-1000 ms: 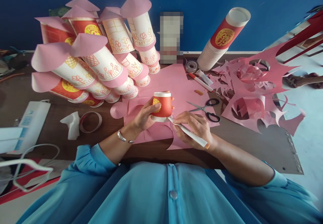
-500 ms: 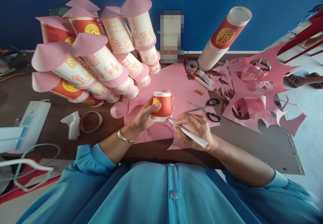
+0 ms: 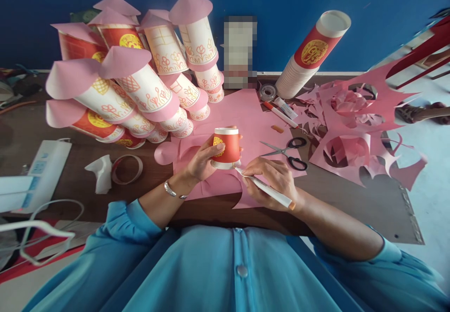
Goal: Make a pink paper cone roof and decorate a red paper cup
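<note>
My left hand [image 3: 205,158] is closed around a red and white paper cup [image 3: 230,148] with a yellow emblem. The cup is held up over pink paper [image 3: 225,190]. In my right hand [image 3: 272,178] is a white marker [image 3: 270,192] with an orange end, gripped like a pen. Its tip is at the white band along the cup's lower edge; whether it touches is too small to tell. Just beyond my right hand lie black-handled scissors [image 3: 286,152] on the pink paper.
Several cup towers with pink cone roofs [image 3: 124,61] crowd the back left. A tall cup stack [image 3: 309,54] leans at the back right, near clear tape [image 3: 267,91] and an orange-and-white marker [image 3: 280,114]. Cut pink scraps [image 3: 351,115] cover the right side. A tape roll [image 3: 127,169] lies left.
Almost nothing differs. The marker and my right hand have shifted very slightly at the cup's lower band, while my left hand keeps the cup in the same place.
</note>
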Demonstrator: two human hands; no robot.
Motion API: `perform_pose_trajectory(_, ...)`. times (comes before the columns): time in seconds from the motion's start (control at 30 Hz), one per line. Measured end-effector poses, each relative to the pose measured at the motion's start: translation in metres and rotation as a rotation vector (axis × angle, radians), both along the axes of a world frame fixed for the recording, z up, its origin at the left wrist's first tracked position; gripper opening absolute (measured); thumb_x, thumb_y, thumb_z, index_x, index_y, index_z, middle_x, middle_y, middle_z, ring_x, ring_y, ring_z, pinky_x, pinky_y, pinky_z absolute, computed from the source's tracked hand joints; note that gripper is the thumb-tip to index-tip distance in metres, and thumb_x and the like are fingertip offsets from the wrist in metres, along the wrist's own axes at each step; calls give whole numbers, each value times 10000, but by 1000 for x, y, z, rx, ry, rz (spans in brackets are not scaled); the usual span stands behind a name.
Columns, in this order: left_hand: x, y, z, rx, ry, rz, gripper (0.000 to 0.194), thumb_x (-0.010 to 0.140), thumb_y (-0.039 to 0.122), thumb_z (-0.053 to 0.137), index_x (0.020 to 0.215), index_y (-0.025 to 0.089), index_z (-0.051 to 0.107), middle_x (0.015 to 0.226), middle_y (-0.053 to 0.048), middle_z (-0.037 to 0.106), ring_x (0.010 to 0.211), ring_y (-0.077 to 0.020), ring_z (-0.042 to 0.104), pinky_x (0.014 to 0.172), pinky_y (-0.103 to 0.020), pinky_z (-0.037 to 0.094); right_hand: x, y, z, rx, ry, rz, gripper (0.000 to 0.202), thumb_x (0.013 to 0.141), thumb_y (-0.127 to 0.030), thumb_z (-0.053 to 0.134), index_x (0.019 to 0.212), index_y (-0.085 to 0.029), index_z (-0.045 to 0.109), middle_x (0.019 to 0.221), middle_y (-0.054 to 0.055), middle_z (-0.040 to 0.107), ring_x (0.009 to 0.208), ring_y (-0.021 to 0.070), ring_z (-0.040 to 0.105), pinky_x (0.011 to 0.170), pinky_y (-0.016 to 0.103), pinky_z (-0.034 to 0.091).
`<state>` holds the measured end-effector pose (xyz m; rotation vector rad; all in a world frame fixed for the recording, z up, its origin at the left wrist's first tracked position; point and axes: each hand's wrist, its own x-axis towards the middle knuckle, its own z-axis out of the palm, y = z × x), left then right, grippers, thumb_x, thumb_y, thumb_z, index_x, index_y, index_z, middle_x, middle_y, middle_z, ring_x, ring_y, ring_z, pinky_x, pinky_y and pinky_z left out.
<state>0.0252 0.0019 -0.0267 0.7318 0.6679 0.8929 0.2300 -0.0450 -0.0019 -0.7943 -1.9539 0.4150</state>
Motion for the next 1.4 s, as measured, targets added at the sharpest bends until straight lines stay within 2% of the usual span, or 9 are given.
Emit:
perform_pose_trajectory(0.3, 0, 2, -4, 52, -6, -21, 659, 844, 537, 835, 1406, 234, 671, 1095, -98, 828, 1001, -321, 799, 753, -377, 633, 0, 0, -3, 8, -2, -1, 186, 934, -67, 627, 1006, -237, 600, 800, 8, 755, 651, 164, 752, 638, 265, 608)
perform_pose_trajectory(0.53, -3, 1, -11, 69, -22, -45, 590, 900, 479, 793, 1428, 243, 675, 1258, -112, 801, 1138, -321, 779, 909, -412, 654, -2, 1, -2, 19, 6, -20, 224, 934, -56, 647, 1043, -249, 614, 834, 1, 777, 708, 158, 774, 644, 252, 605)
perform_pose_trajectory(0.73, -3, 2, -12, 65, -23, -63, 620, 891, 461, 800, 1454, 244, 659, 1274, -119, 795, 1163, -324, 776, 914, -405, 656, 0, 1, -4, 8, 2, 11, 205, 932, -65, 654, 1024, -243, 616, 823, 1, 771, 691, 155, 759, 648, 255, 596)
perform_pose_trajectory(0.93, -2, 2, -7, 67, -11, -61, 626, 877, 475, 816, 1443, 261, 660, 1245, -107, 795, 1145, -352, 773, 833, -410, 659, 2, 0, -1, -27, -12, 58, 166, 937, -74, 614, 976, -235, 603, 797, 12, 762, 651, 157, 744, 618, 254, 577)
perform_pose_trajectory(1.2, -3, 2, -13, 54, -18, -57, 628, 859, 461, 834, 1427, 251, 664, 1216, -115, 790, 1075, -315, 780, 834, -404, 650, 4, 1, 0, -66, -28, 74, 174, 925, -80, 601, 987, -242, 611, 791, 0, 754, 644, 153, 736, 616, 251, 568)
perform_pose_trajectory(1.3, -4, 3, -16, 58, -30, -62, 548, 878, 484, 813, 1360, 247, 701, 1118, -85, 805, 1006, -285, 781, 800, -378, 636, 4, 1, 1, -52, 5, 78, 167, 935, -97, 615, 1015, -244, 624, 820, 7, 770, 665, 156, 743, 625, 255, 581)
perform_pose_trajectory(1.4, -3, 4, -18, 57, -55, -7, 462, 892, 471, 798, 1284, 234, 740, 1008, -43, 802, 917, -246, 765, 782, -349, 607, 5, 3, 4, -13, 60, 100, 185, 950, -112, 624, 1081, -241, 640, 860, 22, 790, 722, 172, 769, 640, 268, 603)
